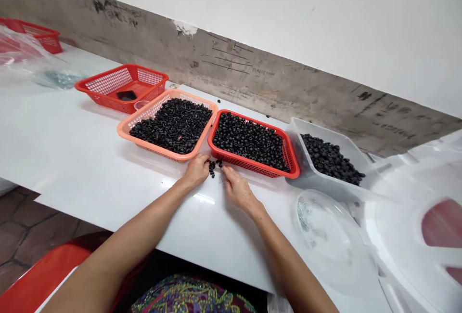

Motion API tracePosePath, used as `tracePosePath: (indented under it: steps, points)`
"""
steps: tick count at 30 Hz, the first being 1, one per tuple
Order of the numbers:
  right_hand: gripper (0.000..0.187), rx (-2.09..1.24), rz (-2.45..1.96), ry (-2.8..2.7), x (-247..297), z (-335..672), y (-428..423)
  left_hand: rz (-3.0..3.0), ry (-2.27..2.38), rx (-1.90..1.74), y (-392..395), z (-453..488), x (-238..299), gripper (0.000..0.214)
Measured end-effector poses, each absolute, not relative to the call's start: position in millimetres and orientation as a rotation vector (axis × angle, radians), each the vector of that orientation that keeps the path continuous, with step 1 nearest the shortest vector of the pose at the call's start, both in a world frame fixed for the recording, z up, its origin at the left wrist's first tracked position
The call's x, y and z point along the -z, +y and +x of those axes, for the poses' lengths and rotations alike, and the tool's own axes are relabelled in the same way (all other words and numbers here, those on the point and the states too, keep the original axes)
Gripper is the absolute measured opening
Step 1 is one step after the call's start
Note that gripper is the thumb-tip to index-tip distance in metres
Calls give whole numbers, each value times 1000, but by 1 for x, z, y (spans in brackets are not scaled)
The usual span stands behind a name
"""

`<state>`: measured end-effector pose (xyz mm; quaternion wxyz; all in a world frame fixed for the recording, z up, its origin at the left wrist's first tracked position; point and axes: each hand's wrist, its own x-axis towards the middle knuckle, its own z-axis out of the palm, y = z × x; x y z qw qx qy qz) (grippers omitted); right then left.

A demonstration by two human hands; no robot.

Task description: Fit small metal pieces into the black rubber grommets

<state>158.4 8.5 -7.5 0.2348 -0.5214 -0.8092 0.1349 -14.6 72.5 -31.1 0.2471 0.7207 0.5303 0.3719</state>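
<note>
A small scatter of black rubber-like rings (214, 167) lies on the white table (108, 173) between my left hand (197, 171) and my right hand (238, 190). Both hands rest at the table's far side, fingertips curled down at the scatter. Whether either hand pinches a ring is hidden. Just beyond them stand a peach plastic basket (155, 147) and a red plastic tray (260, 168), each heaped with black rings. A clear plastic tub (306, 173) with more rings sits to the right.
A red mesh basket (122, 82) stands at the back left, holding a black square piece. A clear round lid (325, 236) lies at right. Several stray rings dot the table near the stained wall (231, 72). A red chair (43, 269) shows at lower left.
</note>
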Motion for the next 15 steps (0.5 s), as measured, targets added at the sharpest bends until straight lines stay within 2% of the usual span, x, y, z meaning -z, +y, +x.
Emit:
tracePosePath:
  steps: [5,9,15]
  points:
    - [31,-248,-1238,-2137,-36,163,16,1919,1393,-1059,71,-12,28,24]
    - [23,-44,-1459,-2079,-65,167,64,1801,1319,-1156,69,-10,25,22]
    - [11,-319,-1969,-2199,-61,160,136,1741,1255,-1234,67,-11,25,22]
